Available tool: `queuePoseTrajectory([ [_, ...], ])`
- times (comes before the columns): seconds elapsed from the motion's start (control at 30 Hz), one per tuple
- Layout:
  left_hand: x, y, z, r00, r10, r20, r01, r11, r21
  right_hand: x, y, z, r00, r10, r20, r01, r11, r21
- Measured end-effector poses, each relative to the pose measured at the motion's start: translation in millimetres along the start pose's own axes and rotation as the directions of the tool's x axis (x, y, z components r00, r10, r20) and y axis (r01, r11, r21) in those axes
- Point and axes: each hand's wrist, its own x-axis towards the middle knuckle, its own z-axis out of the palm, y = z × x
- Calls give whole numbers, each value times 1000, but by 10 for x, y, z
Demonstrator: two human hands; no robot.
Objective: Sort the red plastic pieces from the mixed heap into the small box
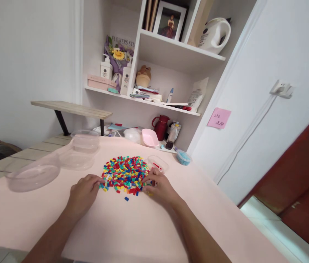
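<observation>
A flat pile of small red, yellow, blue and green toy bricks (127,171) lies on the pink table cover. At the pile's left edge is my left hand (84,190), its fingers curled together; whatever is at the fingertips is too small to make out. My right hand (160,186) reaches into the right edge of the pile, thumb and forefinger apart with bricks near the tips. One blue brick (126,198) lies loose in front of the pile. Just behind my right hand sits a small clear tray (163,160) with a few red bricks in it.
Clear plastic bowls (34,179) stand on the left of the pink cover (110,226). A pink tray (150,138), a red jug (161,127) and a tub of blue bits (183,157) are at the back. A small wooden shelf stand (72,109) rises at the back left.
</observation>
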Motion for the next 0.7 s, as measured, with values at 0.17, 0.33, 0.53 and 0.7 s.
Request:
queuePoseTrajectory([
  [0.17, -3, 13, -10, 1000, -3, 4, 3, 1000, -5, -16, -23, 70, 994, 66, 86, -55, 991, -121],
  [0.33, 4, 22, -4, 1000, -18, 17, 18, 1000, 0, -21, -1, 61, 997, 55, 61, -47, 992, -120],
  [0.53, -4, 16, -9, 1000, -8, 9, 8, 1000, 12, -16, 99, 11, 999, 25, 23, -23, 998, -56],
  [0.7, -6, -2, -9, 1000, 3, 13, -3, 1000, 17, -7, 114, -27, 998, 63, -29, -64, 997, -51],
])
